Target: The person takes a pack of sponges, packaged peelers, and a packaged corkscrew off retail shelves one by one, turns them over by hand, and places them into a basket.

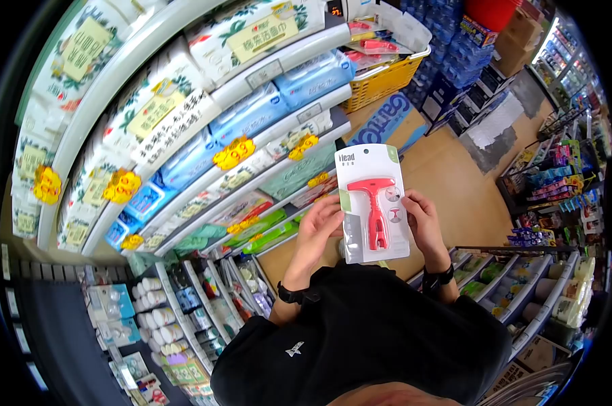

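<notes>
A white blister card [354,254] with a red T-shaped tool [377,213] in it faces up in front of my black shirt. My left hand [321,227] grips the card's left edge, its thumb at the front. On the right edge, my right hand [422,220] holds the same card with bent fingers. The card is upright in view, with print at its top. Part of each hand's fingers is hidden behind it. Both wrists wear black bands.
Shelves of tissue packs [248,111] curve along the left. A yellow basket [380,82] with red-packaged items stands at the top, above a cardboard box [387,122]. Racks of goods [556,183] line the right. Lower shelves [184,298] flank my body.
</notes>
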`<state>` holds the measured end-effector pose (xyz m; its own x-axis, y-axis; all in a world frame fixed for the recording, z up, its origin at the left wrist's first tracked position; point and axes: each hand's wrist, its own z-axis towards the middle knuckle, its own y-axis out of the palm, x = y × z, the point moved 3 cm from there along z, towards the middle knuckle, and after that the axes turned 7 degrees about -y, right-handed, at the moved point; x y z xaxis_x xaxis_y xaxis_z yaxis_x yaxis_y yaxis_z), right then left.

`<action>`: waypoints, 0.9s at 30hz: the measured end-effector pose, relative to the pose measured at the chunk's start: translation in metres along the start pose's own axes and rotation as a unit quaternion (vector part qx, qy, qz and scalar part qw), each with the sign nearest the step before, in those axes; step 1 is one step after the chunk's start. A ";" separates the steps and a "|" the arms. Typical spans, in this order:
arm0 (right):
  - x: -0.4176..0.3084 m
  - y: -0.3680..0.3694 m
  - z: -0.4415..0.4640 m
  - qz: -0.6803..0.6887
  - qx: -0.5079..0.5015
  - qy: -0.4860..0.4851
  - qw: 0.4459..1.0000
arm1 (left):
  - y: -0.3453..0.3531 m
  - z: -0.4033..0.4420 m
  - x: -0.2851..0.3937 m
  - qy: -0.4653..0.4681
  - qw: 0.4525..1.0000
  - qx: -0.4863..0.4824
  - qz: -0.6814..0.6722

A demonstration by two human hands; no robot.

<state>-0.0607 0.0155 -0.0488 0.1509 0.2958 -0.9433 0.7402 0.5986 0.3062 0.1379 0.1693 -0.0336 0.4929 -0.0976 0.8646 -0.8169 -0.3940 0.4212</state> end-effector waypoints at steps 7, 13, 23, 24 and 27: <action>-0.022 -0.010 0.038 0.074 0.119 -0.061 0.988 | 0.008 0.056 0.007 0.005 0.999 -0.046 0.019; -0.033 -0.032 0.050 0.129 0.156 -0.094 0.975 | 0.022 0.090 0.017 -0.029 0.992 -0.108 0.050; -0.048 -0.064 0.107 0.157 0.157 -0.095 0.970 | 0.039 0.142 0.020 -0.007 0.997 -0.070 0.030; -0.056 -0.065 0.119 0.152 0.158 -0.094 0.971 | 0.040 0.149 0.019 0.011 0.998 -0.060 0.029; -0.062 -0.086 0.163 0.149 0.105 -0.106 0.977 | 0.045 0.169 0.022 0.036 0.999 -0.033 0.014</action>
<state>-0.0270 -0.1759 -0.0376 0.4971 0.2596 -0.8279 0.7570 0.3366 0.5601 0.1626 -0.0054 -0.0424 0.4487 -0.0415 0.8927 -0.8493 -0.3308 0.4115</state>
